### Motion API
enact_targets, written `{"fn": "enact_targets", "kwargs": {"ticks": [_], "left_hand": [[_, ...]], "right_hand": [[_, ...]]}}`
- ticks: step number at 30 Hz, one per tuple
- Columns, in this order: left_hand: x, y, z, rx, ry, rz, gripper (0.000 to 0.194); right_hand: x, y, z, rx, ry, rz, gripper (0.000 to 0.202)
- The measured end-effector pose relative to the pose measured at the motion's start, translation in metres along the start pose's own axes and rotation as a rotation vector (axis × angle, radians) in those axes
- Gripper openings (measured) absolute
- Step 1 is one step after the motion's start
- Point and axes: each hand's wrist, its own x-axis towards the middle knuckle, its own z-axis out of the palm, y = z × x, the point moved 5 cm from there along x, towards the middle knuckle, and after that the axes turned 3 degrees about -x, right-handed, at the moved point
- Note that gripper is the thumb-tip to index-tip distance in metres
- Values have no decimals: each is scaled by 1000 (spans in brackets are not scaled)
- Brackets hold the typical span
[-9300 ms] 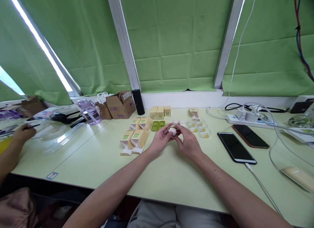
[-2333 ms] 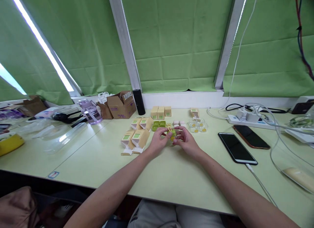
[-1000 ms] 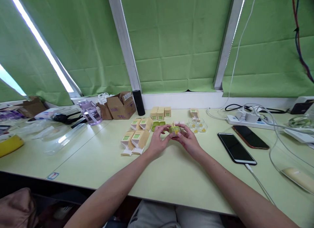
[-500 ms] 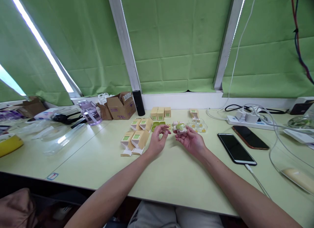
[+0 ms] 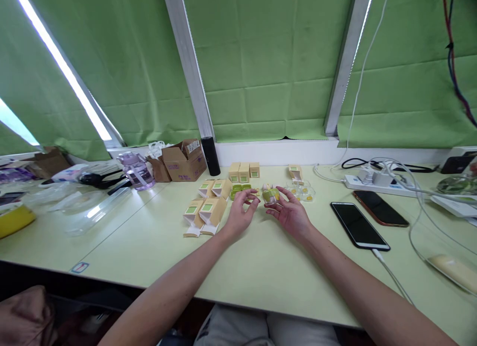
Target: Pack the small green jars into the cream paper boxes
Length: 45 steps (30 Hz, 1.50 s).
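Head view, single camera. Mount: on the person's head, high at the near edge of the desk (image 5: 261, 266). Facing: forward and downward, across to the far edge and the green blinds (image 5: 268, 62) behind. Range: close over the lap (image 5: 238, 328) and forearms (image 5: 190, 259), farther from the left hand (image 5: 241, 212) and right hand (image 5: 292, 216), near frame centre. Field: wide; desk runs out at both sides.

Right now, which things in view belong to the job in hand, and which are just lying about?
Likely in the job: green-and-clear piece in the right hand, green pieces, clear pieces, small tan boxes.
Likely just lying about: two phones, purple bottle, black cylinder, brown carton.
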Motion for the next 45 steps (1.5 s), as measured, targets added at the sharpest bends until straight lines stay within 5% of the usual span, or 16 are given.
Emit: {"fn": "enact_targets", "kwargs": {"ticks": [15,22,26,32,37,45], "left_hand": [[-3,-6,5,-13,-93,-47,68],[-2,-7,3,-21,-72,-70,55],[-2,-5,1,23,-64,-86,50],[-7,3,4,101,-153,-95,44],[-11,5,12,148,-254,-61,39],[-14,10,18,247,-373,26,43]], "right_hand": [[-3,-6,6,-273,30,-187,81],[-3,-6,9,-341,-28,-179,83],[0,-16,2,-520,56,-294,64],[16,-51,-19,-1158,359,-516,30],[49,-76,-42,-1638,465,-364,43],[90,-86,-77,-2008,374,8,55]]}}
